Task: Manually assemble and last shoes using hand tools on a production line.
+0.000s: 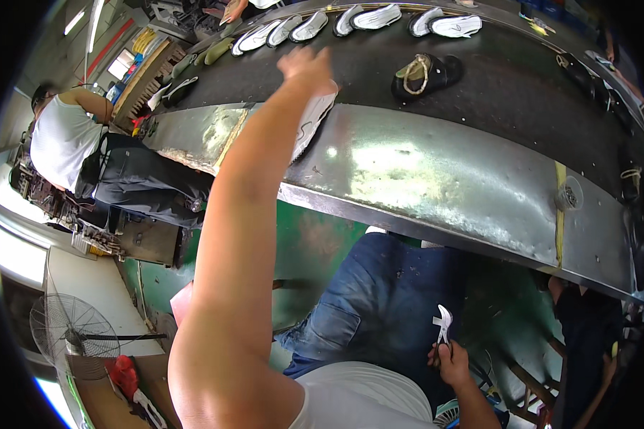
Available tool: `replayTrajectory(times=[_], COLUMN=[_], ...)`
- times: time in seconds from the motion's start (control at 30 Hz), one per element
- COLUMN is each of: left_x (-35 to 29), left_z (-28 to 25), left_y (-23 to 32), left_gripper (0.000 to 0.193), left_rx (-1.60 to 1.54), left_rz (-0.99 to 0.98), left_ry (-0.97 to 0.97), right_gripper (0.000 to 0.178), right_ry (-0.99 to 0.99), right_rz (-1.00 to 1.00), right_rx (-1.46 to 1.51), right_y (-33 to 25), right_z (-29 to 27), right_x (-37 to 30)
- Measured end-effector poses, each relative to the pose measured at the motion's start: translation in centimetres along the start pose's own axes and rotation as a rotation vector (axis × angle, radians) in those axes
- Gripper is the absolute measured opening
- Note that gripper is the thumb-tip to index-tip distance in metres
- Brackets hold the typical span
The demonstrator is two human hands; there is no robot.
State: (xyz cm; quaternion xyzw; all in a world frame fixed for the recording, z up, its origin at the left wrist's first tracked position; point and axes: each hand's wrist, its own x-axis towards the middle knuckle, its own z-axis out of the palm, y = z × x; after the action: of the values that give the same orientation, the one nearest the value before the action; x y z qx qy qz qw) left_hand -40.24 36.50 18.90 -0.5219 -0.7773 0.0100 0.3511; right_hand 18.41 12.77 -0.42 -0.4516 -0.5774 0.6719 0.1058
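My left arm stretches out over the dark conveyor belt (368,75), and my left hand (305,69) hovers above it, slightly blurred, fingers apart and holding nothing. Just below that hand, a shoe piece with a white underside (313,123) lies across the metal ledge and the belt edge, partly hidden by my forearm. Down by my lap, my right hand (452,361) is closed around the dark handles of a pair of pliers (444,323), their silvery curved jaws pointing up. Along the far side of the belt sit several shoes with white undersides (375,17).
A black shoe with a beige cord (425,75) rests on the belt. A shiny metal ledge (436,168) borders the near side, with a clear cup (570,193) on its right. A person in a white top (68,139) works at left; a fan (74,334) stands lower left.
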Motion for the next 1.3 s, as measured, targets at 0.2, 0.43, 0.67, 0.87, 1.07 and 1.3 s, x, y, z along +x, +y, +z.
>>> replayTrajectory(times=[0.2,0.43,0.67,0.87,1.07,1.3], left_x=[-3.6,-25.9,-40.7,-40.5,-41.2,-39.8], left_z=[-1.0,-10.6,-16.0,-16.2,-14.9,-15.0], left_y=[-5.5,2.6,14.3,13.1,13.9,13.2], left_gripper=[0.080,0.065,0.061,0.059,0.056,0.050], left_rx=[-0.850,-2.273,-2.013,-2.111,-1.822,-1.797], left_rz=[-0.309,-0.370,-0.195,-0.140,-0.047,-0.205], left_ry=[-0.837,-0.656,-0.686,-0.854,-0.619,-0.781], right_gripper=[0.036,0.027,0.025,0.029,0.028,0.024], right_ry=[0.009,-0.009,-0.028,-0.160,-0.242,-0.336], right_rz=[-0.037,0.042,-0.140,-0.107,-0.089,0.209], right_rx=[0.011,0.048,-0.183,-0.307,0.154,-0.013], right_y=[0.9,1.0,-6.5,-9.1,-8.7,-11.0], right_z=[0.6,1.4,2.5,5.3,7.1,6.0], right_x=[-0.5,-0.7,-4.7,-5.2,-3.7,-0.4])
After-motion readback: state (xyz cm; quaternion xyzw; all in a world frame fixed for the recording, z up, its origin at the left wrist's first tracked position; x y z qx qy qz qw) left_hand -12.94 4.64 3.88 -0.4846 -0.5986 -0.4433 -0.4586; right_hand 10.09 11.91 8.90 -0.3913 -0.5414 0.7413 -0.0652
